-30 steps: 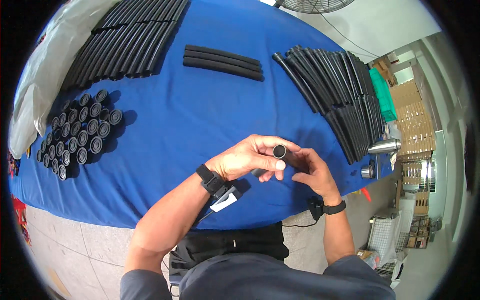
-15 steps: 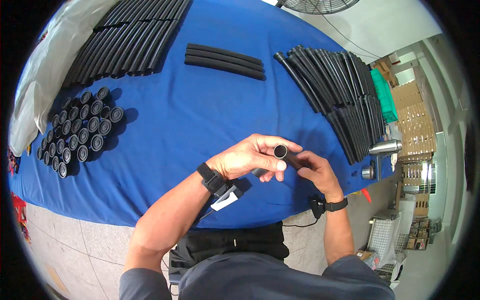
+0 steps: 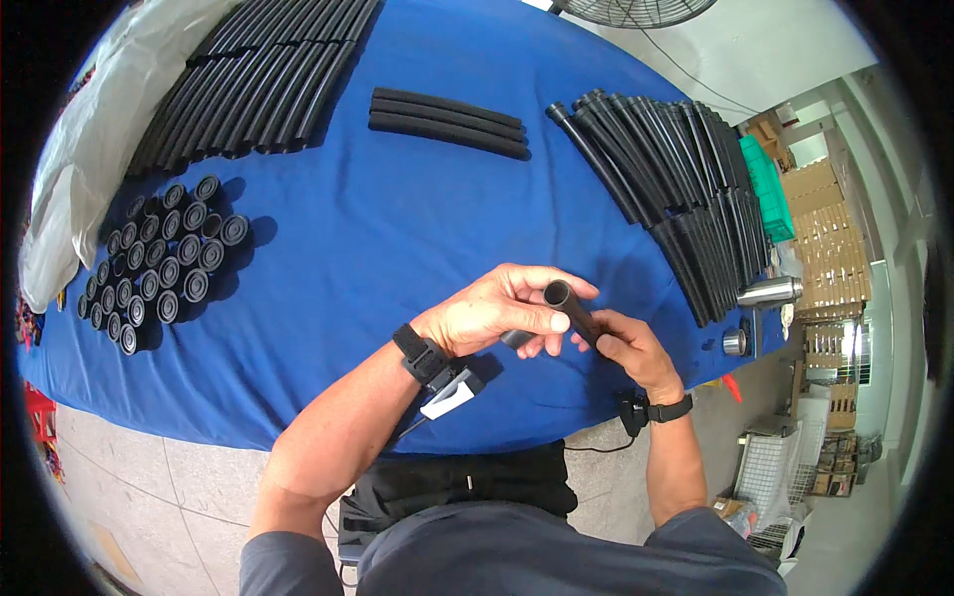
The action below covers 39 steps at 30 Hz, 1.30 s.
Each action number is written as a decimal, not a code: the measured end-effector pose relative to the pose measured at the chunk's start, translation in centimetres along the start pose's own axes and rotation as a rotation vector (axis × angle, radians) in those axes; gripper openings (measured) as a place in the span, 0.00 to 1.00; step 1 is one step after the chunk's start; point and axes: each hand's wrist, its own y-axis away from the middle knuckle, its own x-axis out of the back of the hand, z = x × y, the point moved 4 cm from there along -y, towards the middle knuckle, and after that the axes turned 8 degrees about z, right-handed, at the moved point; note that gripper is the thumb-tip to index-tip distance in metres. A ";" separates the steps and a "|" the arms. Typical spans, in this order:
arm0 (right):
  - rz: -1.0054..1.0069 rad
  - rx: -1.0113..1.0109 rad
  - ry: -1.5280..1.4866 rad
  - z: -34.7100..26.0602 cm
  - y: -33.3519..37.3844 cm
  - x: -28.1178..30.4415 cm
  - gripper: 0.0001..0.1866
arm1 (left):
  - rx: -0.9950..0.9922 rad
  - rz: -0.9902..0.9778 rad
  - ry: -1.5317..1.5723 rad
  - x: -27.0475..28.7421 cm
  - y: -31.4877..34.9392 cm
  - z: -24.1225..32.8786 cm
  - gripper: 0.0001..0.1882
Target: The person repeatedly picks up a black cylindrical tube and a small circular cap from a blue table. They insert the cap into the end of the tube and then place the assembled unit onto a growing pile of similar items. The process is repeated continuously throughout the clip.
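Between my two hands is a short black tube (image 3: 573, 310), its hollow round end tilted up toward me. My left hand (image 3: 489, 310) pinches it near that open end, thumb in front and index finger stretched behind. Under the left palm a small dark piece (image 3: 516, 339) shows partly; its kind is hidden. My right hand (image 3: 638, 350) is closed round the tube's lower part, so the far end cannot be seen. Both hands are above the blue cloth, near the table's front edge.
Several round black caps (image 3: 168, 271) stand at the left. Long black tubes (image 3: 263, 84) lie at the back left, more capped tubes (image 3: 686, 169) at the right. Three black foam sleeves (image 3: 447, 121) lie at the back middle. A steel flask (image 3: 770, 291) is at the right edge.
The right hand has shifted slightly on the tube, its fingers now further round the lower part. The left hand keeps its pinch almost unmoved.
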 end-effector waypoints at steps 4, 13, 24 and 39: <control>0.141 0.071 -0.031 1.8 0.2 -0.5 0.18 | -0.020 0.053 -0.001 0.8 -0.3 -0.5 0.25; 0.187 -0.293 -0.519 3.5 -0.2 -1.0 0.17 | -0.110 0.242 0.368 2.5 -1.1 -0.5 0.20; 0.213 -0.281 -0.451 3.5 -0.2 -1.7 0.18 | -0.065 0.161 0.316 2.5 -1.0 -0.9 0.20; 0.212 -0.264 -0.433 3.3 0.0 -1.7 0.17 | -0.040 0.005 0.345 1.0 -0.3 0.0 0.21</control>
